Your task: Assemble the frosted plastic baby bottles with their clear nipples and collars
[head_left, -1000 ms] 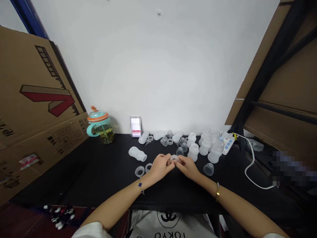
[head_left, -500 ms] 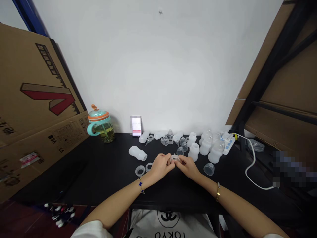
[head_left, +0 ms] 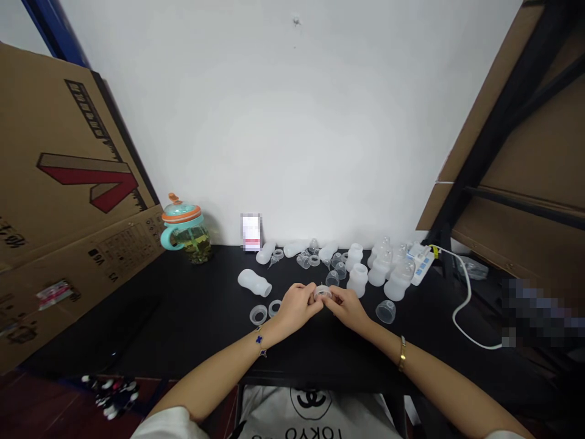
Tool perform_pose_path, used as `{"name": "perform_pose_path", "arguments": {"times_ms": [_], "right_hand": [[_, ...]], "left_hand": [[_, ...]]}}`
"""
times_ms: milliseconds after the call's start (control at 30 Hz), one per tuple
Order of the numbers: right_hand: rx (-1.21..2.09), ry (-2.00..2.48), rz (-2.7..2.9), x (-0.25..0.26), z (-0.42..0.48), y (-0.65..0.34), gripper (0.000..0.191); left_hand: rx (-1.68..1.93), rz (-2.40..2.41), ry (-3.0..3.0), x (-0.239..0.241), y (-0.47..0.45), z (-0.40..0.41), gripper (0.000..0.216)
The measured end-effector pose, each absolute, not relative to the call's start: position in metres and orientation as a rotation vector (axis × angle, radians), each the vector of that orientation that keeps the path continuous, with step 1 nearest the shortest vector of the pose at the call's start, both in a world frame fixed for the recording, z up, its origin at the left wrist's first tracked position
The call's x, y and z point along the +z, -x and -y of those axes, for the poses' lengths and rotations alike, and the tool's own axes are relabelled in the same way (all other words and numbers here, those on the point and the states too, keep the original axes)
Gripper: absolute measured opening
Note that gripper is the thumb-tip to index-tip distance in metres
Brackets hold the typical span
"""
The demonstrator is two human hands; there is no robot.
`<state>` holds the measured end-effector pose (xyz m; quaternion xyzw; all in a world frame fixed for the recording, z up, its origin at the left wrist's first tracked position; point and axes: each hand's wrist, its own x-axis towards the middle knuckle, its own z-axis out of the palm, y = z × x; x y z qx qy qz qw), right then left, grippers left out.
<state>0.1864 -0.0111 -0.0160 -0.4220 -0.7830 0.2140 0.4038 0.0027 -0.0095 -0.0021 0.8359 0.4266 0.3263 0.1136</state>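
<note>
Between my two hands is a white baby bottle collar ring (head_left: 323, 291), pinched from both sides just above the black table. A thin tip, perhaps of a nipple, pokes up above it. My left hand (head_left: 299, 302) grips its left edge, and my right hand (head_left: 346, 305) has the right edge. Left of my left hand lie two loose collar rings (head_left: 258, 314), one partly covered by that hand. Behind them a white bottle (head_left: 255, 283) rests on its side. Beyond my right hand an open bottle (head_left: 358, 281) stands upright, and a clear cap (head_left: 386, 311) lies farther right.
Assembled bottles (head_left: 399, 280) stand at the right beside a power strip (head_left: 421, 263) with a white cable (head_left: 466, 292). Clear caps (head_left: 333, 278), nipples and more bottles line the back. A lidded jug (head_left: 195, 241), phone (head_left: 251, 233) and cardboard box (head_left: 68, 201) are at the left.
</note>
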Motion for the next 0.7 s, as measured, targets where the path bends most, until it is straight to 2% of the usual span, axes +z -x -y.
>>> {"name": "perform_pose_path", "arguments": {"times_ms": [700], "right_hand": [[0.546,1.082,1.963,-0.0170,0.0114,-0.1853,0.038]], "left_hand": [[0.928,-1.286,-2.483,-0.0006,-0.0026,0.0113,0.025]]}}
